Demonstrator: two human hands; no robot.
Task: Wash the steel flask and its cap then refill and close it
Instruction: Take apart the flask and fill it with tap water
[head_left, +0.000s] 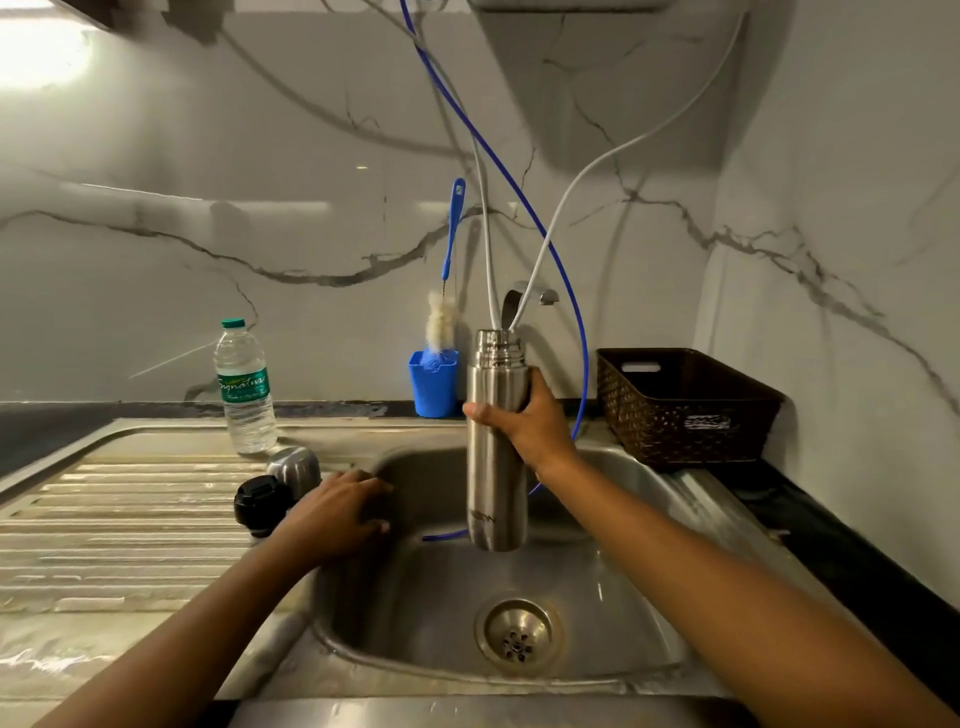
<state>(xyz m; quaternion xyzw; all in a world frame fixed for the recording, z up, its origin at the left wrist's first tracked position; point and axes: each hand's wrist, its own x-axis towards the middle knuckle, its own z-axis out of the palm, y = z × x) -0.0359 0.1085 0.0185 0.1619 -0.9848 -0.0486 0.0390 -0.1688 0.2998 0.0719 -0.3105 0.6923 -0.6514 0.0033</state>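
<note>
Right hand (530, 421) grips flask (493, 467) upright over sink (597, 597) basin, open mouth up around the white tubes (550, 234), probably for refill, while left hand (337, 512) rests relaxed, holding nothing, on sink's left rim, likely bracing, with steel cap (296, 465) and black stopper (260, 501) parked just left of sink.

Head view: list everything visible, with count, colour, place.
Cylindrical steel flask: 1, silver, upright over the basin, uncapped.
Domed steel cap: 1, silver, drainboard.
Black round stopper: 1, black, drainboard.
Plastic water bottle: 1, clear, green label, sink's back edge.
Bottle brush: 1, blue handle, white bristles, in holder.
Plastic holder: 1, blue, behind sink.
White thin tubes: 2, white, into flask mouth.
Blue thin tube: 1, blue, into basin.
Tap: 1, steel, behind flask.
Woven basket: 1, brown, counter right.
Steel sink: 1, grey, centre.
Left hand: rests on sink rim.
Right hand: grips flask.
</note>
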